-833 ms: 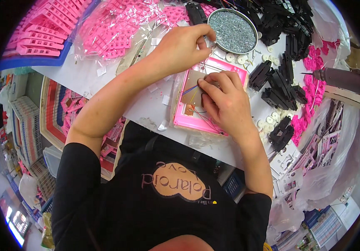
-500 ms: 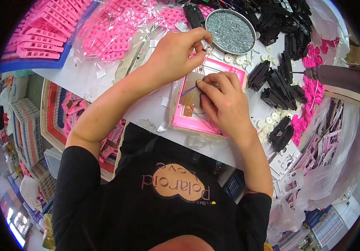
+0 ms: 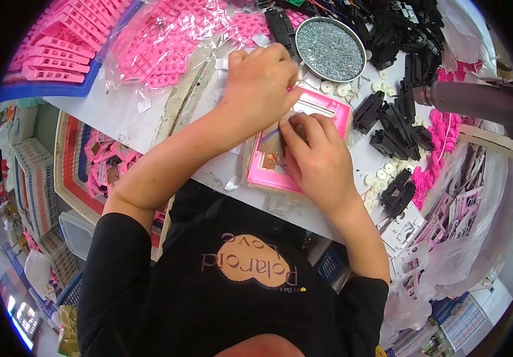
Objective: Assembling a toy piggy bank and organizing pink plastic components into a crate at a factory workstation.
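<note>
A shallow pink plastic case (image 3: 341, 119) lies on the white worktable, with a grey-brown plate, a small copper-coloured board (image 3: 270, 160) and thin coloured wires (image 3: 270, 138) inside. My left hand (image 3: 261, 83) hangs over its far left corner, fingers curled and closed, and whatever is between the fingertips is hidden. Over the middle of the case, my right hand (image 3: 319, 157) has thumb and fingers pinched together beside the wires. I cannot make out what that pinch holds. Part of the case lies hidden beneath both hands.
Beyond the case stands a round tin of small screws (image 3: 330, 50). Black plastic mechanisms (image 3: 394, 128) and white wheels (image 3: 381, 177) lie to the right, below a dark powered screwdriver (image 3: 468, 101). Bagged pink parts (image 3: 167, 44) and a blue bin (image 3: 86, 89) are at the far left.
My left hand has turned and come nearer, its fingertips dropping toward the case. The right hand stays nearly in place, still pinched. The screwdriver's thin bit no longer shows.
</note>
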Motion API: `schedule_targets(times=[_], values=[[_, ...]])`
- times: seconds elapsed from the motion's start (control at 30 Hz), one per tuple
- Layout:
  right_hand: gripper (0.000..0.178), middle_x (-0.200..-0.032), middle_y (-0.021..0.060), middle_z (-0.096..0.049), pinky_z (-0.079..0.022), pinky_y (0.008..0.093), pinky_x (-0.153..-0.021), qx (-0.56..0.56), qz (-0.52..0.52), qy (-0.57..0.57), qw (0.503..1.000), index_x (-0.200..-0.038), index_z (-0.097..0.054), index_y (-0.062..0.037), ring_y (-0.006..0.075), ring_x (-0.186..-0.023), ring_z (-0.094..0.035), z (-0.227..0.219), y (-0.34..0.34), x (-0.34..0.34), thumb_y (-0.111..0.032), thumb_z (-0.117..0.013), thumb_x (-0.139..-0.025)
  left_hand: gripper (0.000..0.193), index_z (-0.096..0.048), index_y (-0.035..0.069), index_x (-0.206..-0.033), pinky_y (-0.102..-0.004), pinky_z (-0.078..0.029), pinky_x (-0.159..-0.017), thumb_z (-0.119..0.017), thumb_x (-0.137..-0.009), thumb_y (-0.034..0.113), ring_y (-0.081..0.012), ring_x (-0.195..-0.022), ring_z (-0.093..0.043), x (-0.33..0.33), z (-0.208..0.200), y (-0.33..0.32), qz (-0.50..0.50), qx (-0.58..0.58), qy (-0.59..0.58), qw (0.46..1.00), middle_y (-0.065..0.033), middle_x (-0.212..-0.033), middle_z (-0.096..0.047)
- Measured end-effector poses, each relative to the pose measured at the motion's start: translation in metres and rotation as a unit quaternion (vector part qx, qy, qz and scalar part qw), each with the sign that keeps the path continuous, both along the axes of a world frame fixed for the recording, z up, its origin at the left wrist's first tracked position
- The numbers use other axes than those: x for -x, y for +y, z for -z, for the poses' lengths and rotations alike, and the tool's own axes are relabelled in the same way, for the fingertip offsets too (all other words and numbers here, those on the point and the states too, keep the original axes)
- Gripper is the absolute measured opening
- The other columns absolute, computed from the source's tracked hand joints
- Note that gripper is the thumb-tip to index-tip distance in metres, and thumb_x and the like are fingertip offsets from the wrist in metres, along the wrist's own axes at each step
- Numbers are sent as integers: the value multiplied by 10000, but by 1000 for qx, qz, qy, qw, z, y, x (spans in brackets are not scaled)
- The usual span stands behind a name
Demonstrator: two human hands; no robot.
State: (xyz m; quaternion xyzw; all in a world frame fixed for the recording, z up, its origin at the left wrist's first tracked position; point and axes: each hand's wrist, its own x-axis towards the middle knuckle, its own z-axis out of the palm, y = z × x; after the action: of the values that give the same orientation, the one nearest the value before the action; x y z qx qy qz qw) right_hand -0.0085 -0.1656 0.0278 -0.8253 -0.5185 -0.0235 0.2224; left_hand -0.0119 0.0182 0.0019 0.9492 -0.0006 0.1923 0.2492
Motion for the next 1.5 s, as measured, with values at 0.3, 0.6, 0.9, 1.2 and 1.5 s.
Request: schedule_targets(times=[0.3, 0.6, 0.9, 1.2, 1.5], values=[[383, -1121, 120, -667, -517, 413, -890, -130, 24, 47, 990, -1117, -691, -93, 316, -1064, -596, 3, 13, -87, 11, -670, -750, 116, -668, 134, -834, -394, -354, -857, -766, -772, 136, -193, -908, -605, 4, 10, 10, 100, 20, -103, 989, 17, -955, -657], [242, -1000, 75, -674, -533, 398, -843, -115, -56, 45, 991, -1020, -697, -87, 303, -977, -612, 15, 39, -109, -64, -701, -779, 132, -712, 168, -900, -371, -342, -861, -783, -792, 195, -143, -850, -617, 16, 13, 16, 141, 58, -114, 982, 55, -886, -708], [73, -830, 67, -642, -516, 400, -706, 41, 48, -72, 995, -817, -680, -72, 274, -839, -604, -14, -2, -72, -97, -688, -750, 103, -712, 118, -945, -362, -351, -849, -737, -848, 139, -176, -789, -599, 12, 0, 16, 168, 79, -43, 982, 9, -843, -690], [62, -829, 86, -613, -489, 381, -708, 148, 15, -57, 987, -776, -650, -45, 280, -849, -590, -32, -19, -8, -96, -632, -746, 76, -661, 127, -822, -431, -359, -901, -709, -802, 183, -205, -923, -580, -21, -12, 4, 297, -91, -13, 951, -4, -865, -587], [141, -837, 84, -603, -470, 391, -639, -3, 135, 12, 991, -847, -660, -43, 284, -753, -551, -6, -30, 3, -19, -755, -745, 99, -717, 126, -710, -346, -418, -886, -658, -759, 190, -168, -884, -600, -41, -32, -17, 458, -240, -12, 856, 13, -813, -627]])
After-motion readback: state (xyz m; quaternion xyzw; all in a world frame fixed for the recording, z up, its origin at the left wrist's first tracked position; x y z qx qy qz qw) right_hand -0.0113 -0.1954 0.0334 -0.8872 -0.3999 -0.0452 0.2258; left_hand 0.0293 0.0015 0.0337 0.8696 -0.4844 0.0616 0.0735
